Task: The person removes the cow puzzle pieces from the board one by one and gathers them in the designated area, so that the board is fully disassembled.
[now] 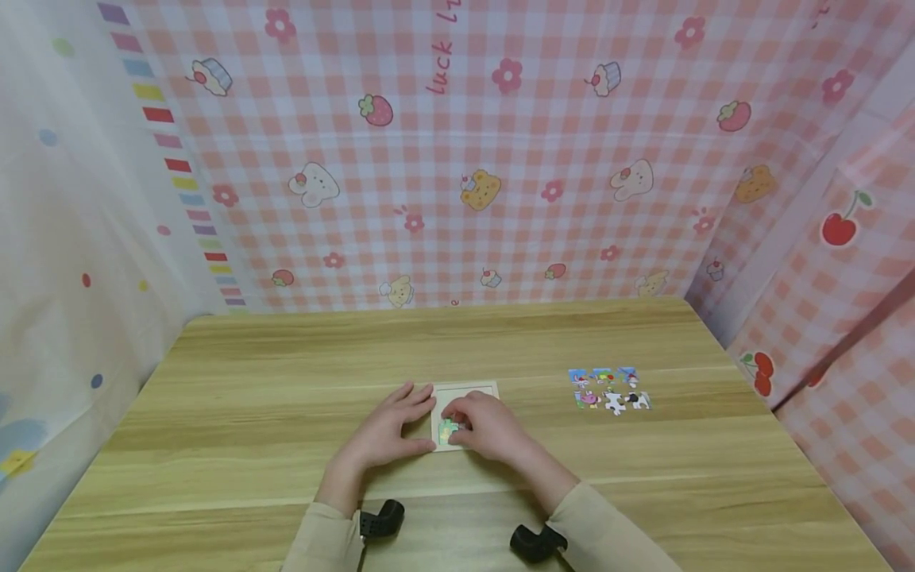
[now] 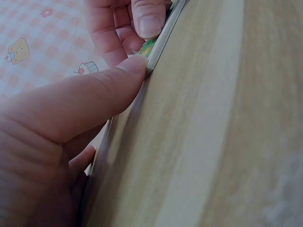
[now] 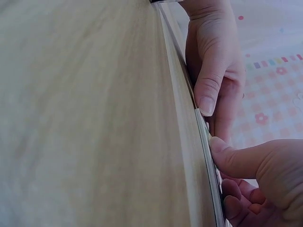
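A small pale puzzle tray (image 1: 489, 388) lies on the table with a green puzzle piece (image 1: 447, 431) in its near-left corner. Thumb and fingertips of my right hand (image 1: 489, 427) pinch this piece from its right side, and the palm covers much of the tray. At the tray's left edge rests my left hand (image 1: 389, 427), fingers spread, with the thumb at the near corner and the other fingertips near the far one. In the left wrist view the left thumb (image 2: 94, 97) is right at the tray's rim, and the piece's green edge shows between the two hands.
Several loose puzzle pieces (image 1: 613, 400) lie in two rows on the wooden table (image 1: 286, 373) to the right of the tray. Black wrist mounts (image 1: 383, 519) sit at both sleeves. Patterned curtains (image 1: 429, 159) hang behind the table and at both sides.
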The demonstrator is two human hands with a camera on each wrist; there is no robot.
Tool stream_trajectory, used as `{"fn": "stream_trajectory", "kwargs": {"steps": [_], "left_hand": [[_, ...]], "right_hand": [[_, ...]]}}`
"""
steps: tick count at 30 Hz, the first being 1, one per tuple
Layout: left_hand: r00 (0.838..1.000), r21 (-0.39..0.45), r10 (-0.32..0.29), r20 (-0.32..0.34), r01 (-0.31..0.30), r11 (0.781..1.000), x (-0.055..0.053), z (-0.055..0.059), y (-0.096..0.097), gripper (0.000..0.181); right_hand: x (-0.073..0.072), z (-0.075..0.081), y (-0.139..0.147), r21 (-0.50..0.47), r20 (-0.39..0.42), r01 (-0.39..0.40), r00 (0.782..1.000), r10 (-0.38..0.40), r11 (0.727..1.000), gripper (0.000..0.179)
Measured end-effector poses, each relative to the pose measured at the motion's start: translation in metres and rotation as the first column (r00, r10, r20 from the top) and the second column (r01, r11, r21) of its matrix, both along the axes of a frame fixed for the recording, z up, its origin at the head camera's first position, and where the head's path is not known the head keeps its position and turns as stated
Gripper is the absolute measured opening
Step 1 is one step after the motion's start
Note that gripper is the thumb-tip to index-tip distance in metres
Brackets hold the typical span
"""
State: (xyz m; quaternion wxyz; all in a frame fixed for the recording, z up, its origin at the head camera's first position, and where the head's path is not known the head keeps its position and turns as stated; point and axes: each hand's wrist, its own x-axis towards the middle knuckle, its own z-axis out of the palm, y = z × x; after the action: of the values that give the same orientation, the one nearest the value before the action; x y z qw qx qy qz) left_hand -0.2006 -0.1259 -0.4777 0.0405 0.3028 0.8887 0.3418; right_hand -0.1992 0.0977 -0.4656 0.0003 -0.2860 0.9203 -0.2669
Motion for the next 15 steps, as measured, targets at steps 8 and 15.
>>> {"fn": "stream_trajectory", "kwargs": {"steps": [8, 15], "left_hand": [[1.000, -0.005, 0.004, 0.005, -0.004, 1.000, 0.0006, 0.0011, -0.0001, 0.067], [1.000, -0.015, 0.009, 0.020, -0.009, 1.000, 0.0009, 0.0025, 0.0002, 0.067]], "right_hand": [[0.0003, -0.0015, 0.0001, -0.045, 0.012, 0.006, 1.000, -0.006, 0.999, 0.024], [0.0004, -0.0011, -0.0001, -0.092, 0.039, 0.008, 0.999, -0.004, 0.996, 0.020]]}}
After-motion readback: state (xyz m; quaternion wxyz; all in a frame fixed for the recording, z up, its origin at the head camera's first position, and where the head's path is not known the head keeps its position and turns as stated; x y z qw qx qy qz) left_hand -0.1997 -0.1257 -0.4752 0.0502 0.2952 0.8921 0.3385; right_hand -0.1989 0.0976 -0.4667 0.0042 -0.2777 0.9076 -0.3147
